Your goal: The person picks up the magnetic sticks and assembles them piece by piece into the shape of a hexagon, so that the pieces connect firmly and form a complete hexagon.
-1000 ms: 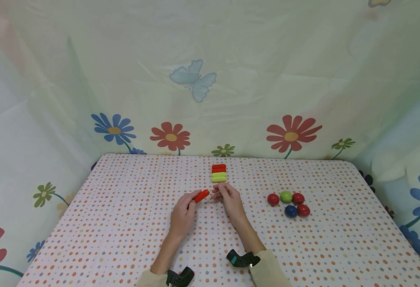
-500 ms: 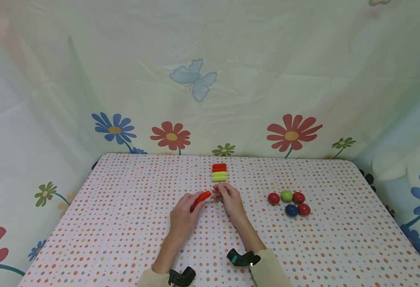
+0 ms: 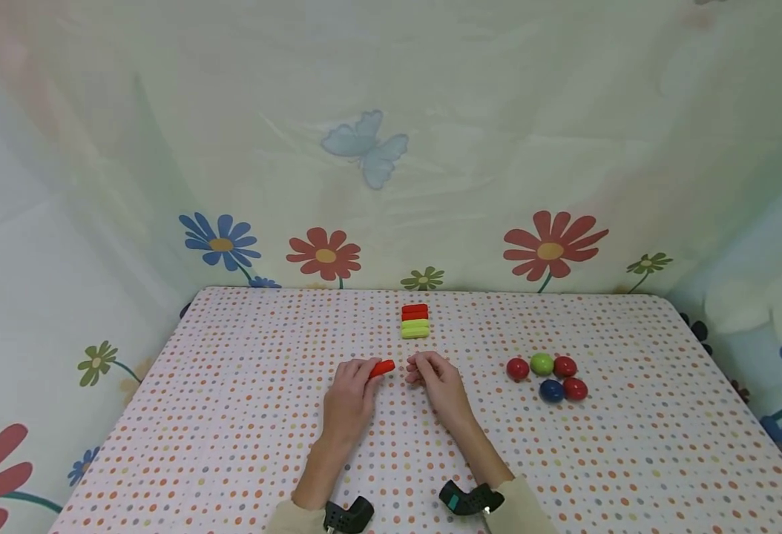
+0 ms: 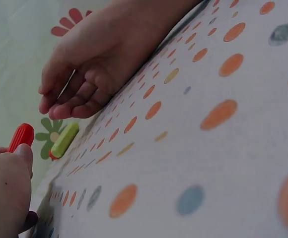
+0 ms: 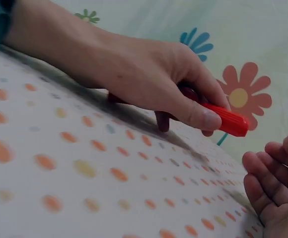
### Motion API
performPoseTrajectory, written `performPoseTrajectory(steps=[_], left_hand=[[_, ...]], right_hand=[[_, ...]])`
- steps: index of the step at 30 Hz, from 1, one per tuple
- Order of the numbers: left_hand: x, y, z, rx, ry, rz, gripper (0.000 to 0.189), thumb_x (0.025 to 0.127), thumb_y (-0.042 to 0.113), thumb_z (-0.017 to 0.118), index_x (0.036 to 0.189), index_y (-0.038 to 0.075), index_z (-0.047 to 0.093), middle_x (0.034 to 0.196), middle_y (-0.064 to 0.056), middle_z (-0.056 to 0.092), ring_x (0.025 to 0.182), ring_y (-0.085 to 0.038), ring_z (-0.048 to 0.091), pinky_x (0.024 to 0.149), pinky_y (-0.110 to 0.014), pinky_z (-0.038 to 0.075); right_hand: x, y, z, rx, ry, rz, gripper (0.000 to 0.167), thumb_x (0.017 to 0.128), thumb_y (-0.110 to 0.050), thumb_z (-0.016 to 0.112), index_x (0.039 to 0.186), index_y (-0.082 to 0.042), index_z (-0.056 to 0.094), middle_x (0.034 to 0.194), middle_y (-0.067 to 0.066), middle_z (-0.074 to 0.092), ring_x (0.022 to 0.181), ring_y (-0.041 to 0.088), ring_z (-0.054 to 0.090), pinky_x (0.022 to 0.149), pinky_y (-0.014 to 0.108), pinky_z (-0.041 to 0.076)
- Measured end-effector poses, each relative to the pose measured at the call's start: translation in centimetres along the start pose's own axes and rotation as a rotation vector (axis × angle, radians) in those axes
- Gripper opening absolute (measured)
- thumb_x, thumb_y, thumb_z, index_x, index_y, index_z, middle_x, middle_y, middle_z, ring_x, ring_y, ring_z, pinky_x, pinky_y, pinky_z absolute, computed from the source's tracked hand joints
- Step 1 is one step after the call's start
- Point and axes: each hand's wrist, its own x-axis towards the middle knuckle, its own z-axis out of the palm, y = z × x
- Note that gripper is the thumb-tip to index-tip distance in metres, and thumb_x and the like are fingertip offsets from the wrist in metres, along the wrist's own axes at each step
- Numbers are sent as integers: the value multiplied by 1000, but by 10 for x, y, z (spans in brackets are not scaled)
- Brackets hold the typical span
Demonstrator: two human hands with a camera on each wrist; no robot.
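My left hand (image 3: 349,399) grips a ribbed red stick (image 5: 229,121) that looks like modelling clay. The thumb presses along it, and its rounded end sticks out toward the right hand; the rest is hidden within the fingers. Facing it across a small gap, my right hand (image 3: 441,389) holds nothing, its fingers loosely bent. Just beyond both hands lies a row of similar sticks: red ones (image 3: 414,308) at the far side and yellow-green ones (image 3: 415,333) nearer. In the left wrist view a yellow-green stick (image 4: 65,140) shows below the right hand's fingertips.
To the right sits a group of glossy rounded pieces: red ones (image 3: 517,369), a green one (image 3: 541,363) and a dark blue one (image 3: 552,391). A dotted cloth (image 3: 244,415) covers the table, and a flowered curtain (image 3: 458,178) hangs behind it.
The red stick has turned in my left hand and now shows less of its length. My right hand has drawn slightly nearer to me, fingers a little more bent. The row of sticks is unchanged.
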Motion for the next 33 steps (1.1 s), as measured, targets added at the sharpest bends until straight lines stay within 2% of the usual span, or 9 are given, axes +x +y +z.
performPoseTrajectory(steps=[3, 5, 11, 15, 18, 23, 28, 33], left_hand=[[-1, 3, 1, 11, -39, -19, 31, 92, 29, 65, 121, 17, 67, 100, 2, 66, 87, -13, 57, 60, -22, 47], [0, 4, 1, 26, -61, -28, 34, 93, 31, 65, 124, 17, 66, 99, 3, 66, 85, -12, 56, 60, -20, 46], [1, 6, 3, 39, -120, -49, 37, 94, 35, 62, 128, 19, 63, 99, 4, 66, 81, -10, 55, 58, -17, 43], [0, 6, 2, 46, -137, -51, 39, 94, 37, 61, 130, 22, 61, 93, 5, 64, 72, -7, 49, 52, -13, 34], [-1, 5, 1, 47, -138, -43, 41, 92, 39, 63, 130, 23, 61, 87, 6, 61, 67, -5, 44, 50, -13, 30], [-2, 5, -2, 10, -160, -40, 40, 88, 45, 66, 124, 26, 65, 83, 9, 59, 67, -3, 43, 51, -13, 29], [-3, 5, -1, -5, -196, -26, 36, 89, 45, 65, 121, 28, 66, 85, 10, 62, 68, -3, 44, 54, -14, 32], [-3, 2, 0, 9, -200, -9, 35, 89, 45, 65, 120, 29, 66, 85, 10, 63, 67, -2, 45, 54, -14, 32]], right_hand=[[-13, 2, -10, -119, 10, -49, 21, 100, -23, 53, 107, -9, 65, 98, 8, 68, 79, 10, 66, 74, 20, 53], [-18, 3, -18, -190, 39, -115, 17, 99, -21, 55, 108, -10, 65, 97, 6, 68, 80, 11, 66, 73, 19, 52], [-22, 6, -45, -346, 208, -357, 14, 96, -11, 58, 108, -10, 63, 94, 1, 67, 80, 9, 62, 73, 19, 51], [-24, 10, -60, -429, 320, -444, 16, 93, -6, 59, 108, -9, 63, 95, 0, 67, 83, 3, 58, 77, 11, 46], [-27, 12, -70, -454, 368, -529, 19, 90, 0, 60, 108, -6, 63, 93, 2, 67, 82, 2, 57, 77, 8, 43], [-26, 17, -89, -512, 420, -675, 23, 85, 6, 59, 106, -1, 63, 91, 8, 66, 82, 5, 54, 76, 9, 40], [-19, 19, -110, -568, 503, -703, 22, 85, 6, 57, 106, 3, 63, 93, 14, 65, 84, 12, 52, 78, 10, 37], [-17, 21, -122, -584, 557, -671, 22, 86, 5, 56, 107, 4, 62, 100, 18, 62, 91, 24, 54, 86, 11, 34]])
